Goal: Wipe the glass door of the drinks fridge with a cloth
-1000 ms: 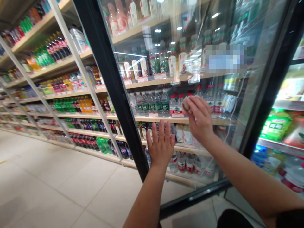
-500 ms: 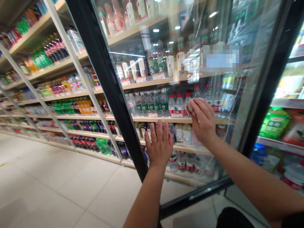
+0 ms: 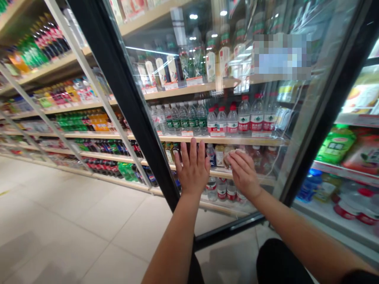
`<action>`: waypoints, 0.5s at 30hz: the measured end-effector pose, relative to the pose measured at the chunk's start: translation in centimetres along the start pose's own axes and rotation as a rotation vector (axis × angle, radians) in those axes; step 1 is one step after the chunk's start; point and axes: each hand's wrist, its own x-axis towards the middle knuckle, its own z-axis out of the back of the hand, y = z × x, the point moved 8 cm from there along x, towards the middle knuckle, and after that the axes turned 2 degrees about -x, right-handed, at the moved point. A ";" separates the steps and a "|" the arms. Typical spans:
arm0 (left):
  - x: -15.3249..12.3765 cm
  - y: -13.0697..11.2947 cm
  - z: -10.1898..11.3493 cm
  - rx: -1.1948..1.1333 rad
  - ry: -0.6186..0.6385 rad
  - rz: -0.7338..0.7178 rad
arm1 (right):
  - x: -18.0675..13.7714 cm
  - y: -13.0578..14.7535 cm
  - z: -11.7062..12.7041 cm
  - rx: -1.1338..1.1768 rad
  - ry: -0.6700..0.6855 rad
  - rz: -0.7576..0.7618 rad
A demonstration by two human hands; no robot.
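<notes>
A glass door (image 3: 177, 94) in a black frame (image 3: 124, 90) stands swung open in front of me. My left hand (image 3: 192, 169) lies flat against the lower part of the pane, its fingers spread and nothing in it. To its right, my right hand (image 3: 244, 173) grips a crumpled, pale cloth (image 3: 232, 154) and presses it to the glass. Most of the cloth is hidden under the fingers. Bottles on the shelves behind show through the pane.
Through the glass, wooden shelves hold water bottles (image 3: 201, 116). More drink shelves (image 3: 89, 98) run off to the left above a tiled floor (image 3: 74, 221). On the right, the fridge interior holds a green bag-shaped pack (image 3: 336, 144) and bottles. My knee (image 3: 278, 260) is below the door.
My right hand has moved down the glass with the cloth, from the water-bottle shelf to the one below. My left hand stays flat on the pane. The view has shifted slightly.
</notes>
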 end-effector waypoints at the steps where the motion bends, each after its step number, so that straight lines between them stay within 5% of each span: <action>1: 0.0 0.0 0.0 -0.007 0.002 0.004 | -1.1 1.0 -0.4 0.004 0.027 0.012; 5: 0.0 -0.1 0.2 0.003 -0.006 0.000 | -5.1 5.2 -2.4 0.073 0.243 0.280; 7: 0.0 -0.2 0.4 0.025 -0.017 -0.013 | -4.3 4.8 -2.1 0.083 0.250 0.321; 12: 0.0 -0.2 0.4 0.034 -0.028 -0.016 | 1.8 -0.7 0.5 0.052 0.007 0.024; 15: 0.0 -0.2 0.4 0.031 -0.037 -0.013 | 0.4 -0.4 0.3 0.076 -0.006 -0.032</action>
